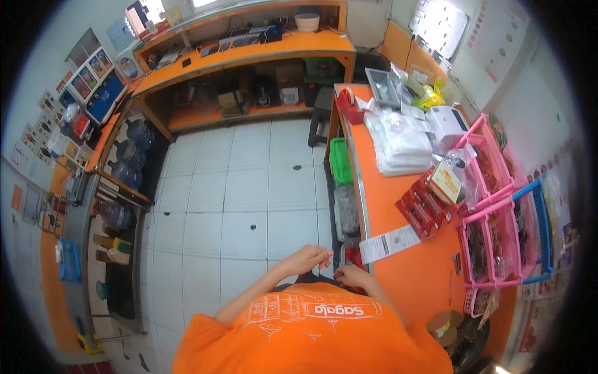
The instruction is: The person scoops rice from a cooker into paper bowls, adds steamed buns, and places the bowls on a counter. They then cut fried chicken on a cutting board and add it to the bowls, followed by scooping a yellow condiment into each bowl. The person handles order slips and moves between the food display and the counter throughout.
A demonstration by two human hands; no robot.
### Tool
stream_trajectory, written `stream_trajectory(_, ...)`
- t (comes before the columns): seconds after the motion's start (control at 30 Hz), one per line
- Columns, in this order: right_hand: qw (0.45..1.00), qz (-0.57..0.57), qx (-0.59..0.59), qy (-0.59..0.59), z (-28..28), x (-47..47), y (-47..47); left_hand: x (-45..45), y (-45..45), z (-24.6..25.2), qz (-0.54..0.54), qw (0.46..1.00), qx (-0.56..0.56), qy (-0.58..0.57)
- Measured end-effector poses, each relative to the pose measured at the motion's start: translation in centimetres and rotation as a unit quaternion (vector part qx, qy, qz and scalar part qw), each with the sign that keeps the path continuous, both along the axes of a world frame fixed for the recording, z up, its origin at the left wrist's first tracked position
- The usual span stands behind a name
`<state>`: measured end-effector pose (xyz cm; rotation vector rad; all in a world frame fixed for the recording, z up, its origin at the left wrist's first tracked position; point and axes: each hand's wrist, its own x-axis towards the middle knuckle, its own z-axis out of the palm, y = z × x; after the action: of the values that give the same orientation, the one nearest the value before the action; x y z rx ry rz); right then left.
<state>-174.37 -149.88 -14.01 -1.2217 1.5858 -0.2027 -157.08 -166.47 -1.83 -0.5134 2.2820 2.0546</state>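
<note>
My left hand [314, 260], its fingers curled, is in front of my waist, above the tiled floor. Close beside it is my right hand [351, 276], fingers bent, near the front edge of the orange table [397, 280]. A thin dark strip shows just below my left fingers, against dark cloth at my waist; whether either hand grips anything is too small to tell. A printed paper slip [390, 244] lies on the table ahead of my right hand and overhangs its edge. Red printed packets [423, 203] rest against the slip's far end.
Clear plastic bags [402, 145], a red tape dispenser [349, 106] and a white device [447, 122] occupy the table's far part. Pink baskets [490, 243] stand along the wall side. Below are a green-lidded box [341, 161] and a dark stool [321, 112]. Water jugs [128, 156] stand left.
</note>
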Motion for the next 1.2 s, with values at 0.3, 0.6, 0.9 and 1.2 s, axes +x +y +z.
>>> stream_trajectory(0.3,0.852,-0.298,-0.333,0.272,3.3,-8.9,3.0,-11.7,-0.1,-5.3,-0.097,0.99,-0.09,0.043)
stream_trajectory(0.6,0.755,-0.313,-0.32,0.479,-1.8,-12.8,5.8,-22.6,3.9,-13.7,-0.083,0.952,-0.294,0.04)
stream_trajectory(0.9,0.731,-0.372,-0.363,0.442,-4.0,-13.8,6.6,-24.0,3.2,-16.7,-0.064,0.971,-0.226,0.036)
stream_trajectory(1.2,0.708,-0.454,-0.355,0.408,-4.3,-13.9,6.3,-24.6,0.9,-14.6,-0.101,0.994,0.005,-0.041)
